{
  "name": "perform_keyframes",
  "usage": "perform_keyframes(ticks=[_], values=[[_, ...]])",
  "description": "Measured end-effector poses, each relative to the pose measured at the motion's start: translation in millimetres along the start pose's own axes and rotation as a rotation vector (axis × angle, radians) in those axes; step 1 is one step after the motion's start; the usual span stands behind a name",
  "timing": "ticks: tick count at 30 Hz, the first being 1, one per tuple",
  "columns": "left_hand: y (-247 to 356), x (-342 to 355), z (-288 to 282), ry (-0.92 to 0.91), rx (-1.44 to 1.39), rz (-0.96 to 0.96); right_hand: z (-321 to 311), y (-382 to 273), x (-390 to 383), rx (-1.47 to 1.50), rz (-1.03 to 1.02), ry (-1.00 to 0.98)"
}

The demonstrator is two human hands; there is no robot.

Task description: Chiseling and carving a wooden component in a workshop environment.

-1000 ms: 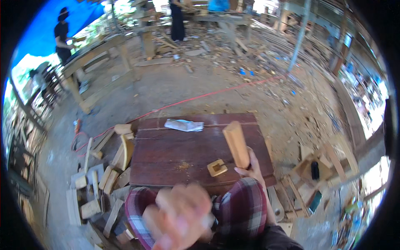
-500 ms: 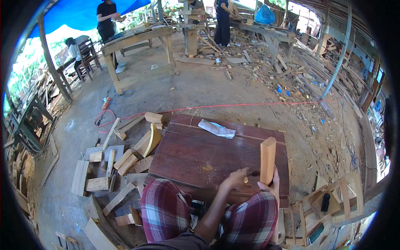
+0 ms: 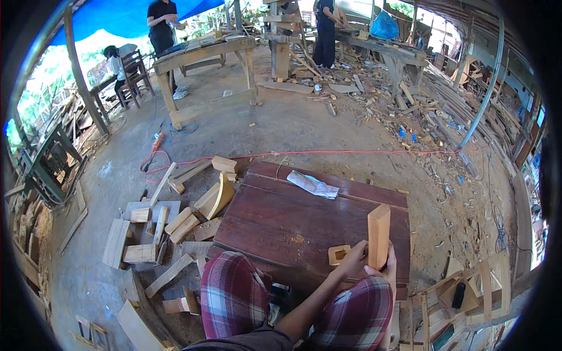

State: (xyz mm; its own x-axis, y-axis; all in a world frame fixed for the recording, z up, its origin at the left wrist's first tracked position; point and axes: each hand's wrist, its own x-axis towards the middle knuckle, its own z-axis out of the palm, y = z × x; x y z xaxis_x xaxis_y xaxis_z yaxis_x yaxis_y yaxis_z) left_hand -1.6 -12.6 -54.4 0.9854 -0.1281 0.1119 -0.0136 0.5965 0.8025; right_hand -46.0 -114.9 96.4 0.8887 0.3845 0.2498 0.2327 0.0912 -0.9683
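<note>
My right hand grips the lower end of a wooden block, holding it upright over the right side of a dark red-brown wooden table. My left hand is closed against the block's left side. Something small and dark shows at its fingertips, but I cannot make it out. Just left of that hand, a small light-wood piece with a squarish dark opening lies on the tabletop. A pinch of sawdust sits near the table's middle.
A crumpled whitish sheet lies at the table's far side. Wood offcuts crowd the floor to the left. A red cord crosses behind the table. A slatted wooden frame stands at right. People stand at far workbenches.
My left hand has moved right to the upright block, uncovering the small piece with the opening. The right hand keeps its grip on the block. The whole view has shifted slightly.
</note>
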Motion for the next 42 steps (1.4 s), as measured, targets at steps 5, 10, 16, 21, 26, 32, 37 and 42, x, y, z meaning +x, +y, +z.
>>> perform_keyframes(ticks=[5, 10, 16, 21, 26, 32, 37, 42], values=[[21, -7, 26, -0.031, 0.402, 0.107, -16, 4, -7, 0.028, 0.012, 0.047], [7, -6, 11, -0.006, 0.289, 0.136, -6, 6, -4, 0.038, 0.041, 0.024], [12, -6, 11, 0.001, 0.350, 0.126, -4, 3, -4, 0.051, 0.035, 0.039], [21, -11, 19, 0.002, 0.318, 0.141, -3, -2, -4, 0.055, 0.050, 0.034], [25, -13, 26, -0.006, 0.412, 0.238, -5, 0, -6, 0.078, 0.043, 0.038], [17, -12, 24, -0.011, 0.282, 0.144, 0, -2, -8, 0.099, 0.053, 0.086], [14, -8, 13, -0.003, 0.328, 0.118, -2, 2, -5, 0.072, 0.058, 0.043], [16, -9, 15, 0.004, 0.343, 0.110, -11, 15, -1, -0.009, 0.010, 0.020]])
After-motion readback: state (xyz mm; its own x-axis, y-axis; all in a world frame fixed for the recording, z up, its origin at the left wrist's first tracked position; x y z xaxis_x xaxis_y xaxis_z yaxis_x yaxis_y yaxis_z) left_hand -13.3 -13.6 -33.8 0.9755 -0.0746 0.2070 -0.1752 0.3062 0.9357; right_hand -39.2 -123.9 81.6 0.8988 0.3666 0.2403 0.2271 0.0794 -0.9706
